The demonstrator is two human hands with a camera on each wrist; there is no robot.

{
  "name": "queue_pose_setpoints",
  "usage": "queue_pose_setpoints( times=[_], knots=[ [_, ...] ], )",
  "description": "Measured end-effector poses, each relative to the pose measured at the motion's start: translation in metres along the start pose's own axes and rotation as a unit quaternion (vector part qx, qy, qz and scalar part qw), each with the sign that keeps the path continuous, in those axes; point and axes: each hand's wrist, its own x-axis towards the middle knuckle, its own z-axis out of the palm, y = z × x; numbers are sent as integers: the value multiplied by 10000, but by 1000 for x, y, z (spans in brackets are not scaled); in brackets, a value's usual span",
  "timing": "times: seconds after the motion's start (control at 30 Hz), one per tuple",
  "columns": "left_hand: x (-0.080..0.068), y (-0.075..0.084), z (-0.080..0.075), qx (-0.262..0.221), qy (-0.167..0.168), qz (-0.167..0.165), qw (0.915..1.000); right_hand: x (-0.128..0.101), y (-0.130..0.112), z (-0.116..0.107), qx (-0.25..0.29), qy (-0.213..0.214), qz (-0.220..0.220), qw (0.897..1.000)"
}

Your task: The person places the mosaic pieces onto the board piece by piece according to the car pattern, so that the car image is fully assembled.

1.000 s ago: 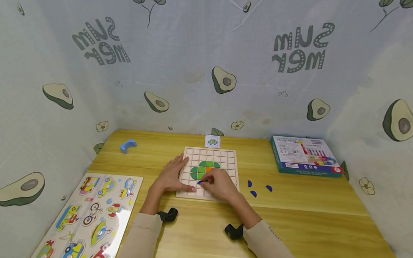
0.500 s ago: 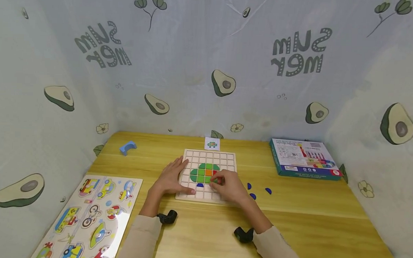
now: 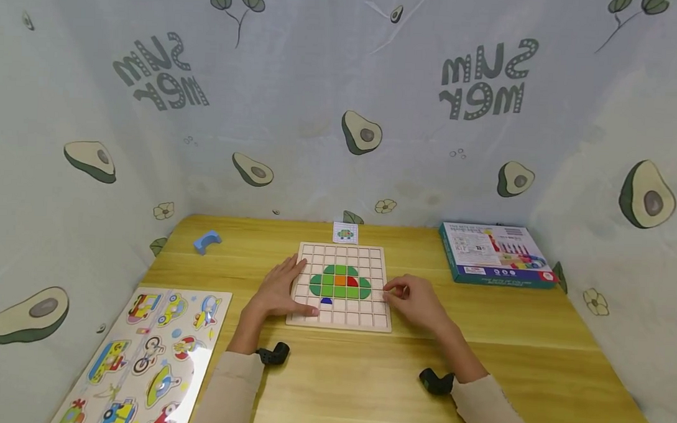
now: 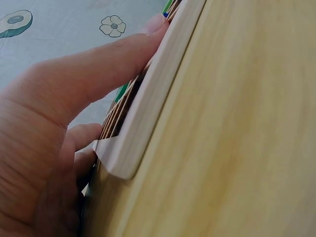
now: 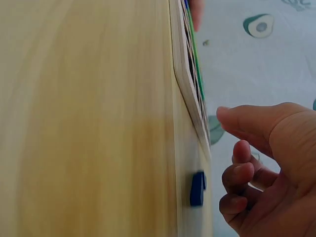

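A square wooden grid board (image 3: 362, 321) lies mid-table, bearing green, orange and red pieces that form a rounded shape. Just below that shape sits a blue half-circle piece (image 3: 326, 301) in one cell. My left hand (image 3: 280, 288) rests on the board's left side, fingers and thumb spread; the left wrist view shows the thumb (image 4: 113, 61) along its near edge. Beside the right edge is my right hand (image 3: 416, 302), fingers loosely bent and nothing between them. In the right wrist view, loose blue pieces (image 5: 197, 188) lie on the table near it; the hand hides them in the head view.
A small pattern card (image 3: 346, 232) is behind the board. The picture puzzle board (image 3: 160, 336) takes up the front left, with a light-blue arch block (image 3: 207, 241) farther back. At the back right lies a flat box (image 3: 496, 255). Patterned cloth (image 3: 309, 80) surrounds the table.
My right hand has let go of the blue half-circle on the board and moved right, off the pieces to beyond the board's edge. My left hand has stayed in place.
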Motion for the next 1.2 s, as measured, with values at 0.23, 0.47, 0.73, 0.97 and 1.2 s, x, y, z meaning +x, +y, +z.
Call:
queue_pose_setpoints(
  times=[0.23, 0.47, 0.73, 0.97, 1.2],
  knots=[
    [-1, -1, 0, -6, 11, 22, 10000, -3, 19, -14, -181, -87, -159, 9997],
    [0, -3, 2, 16, 10, -32, 10000, -5, 27, -20, -416, -308, -164, 9985],
    [3, -4, 3, 49, 42, 0, 10000, -8, 36, -31, -557, -510, -235, 9969],
    [2, -3, 1, -4, 18, -47, 10000, -10, 46, -38, -568, -553, -308, 9964],
    [0, -1, 1, -8, 16, -38, 10000, -10, 50, -39, -604, -449, -394, 9964]
  ],
)
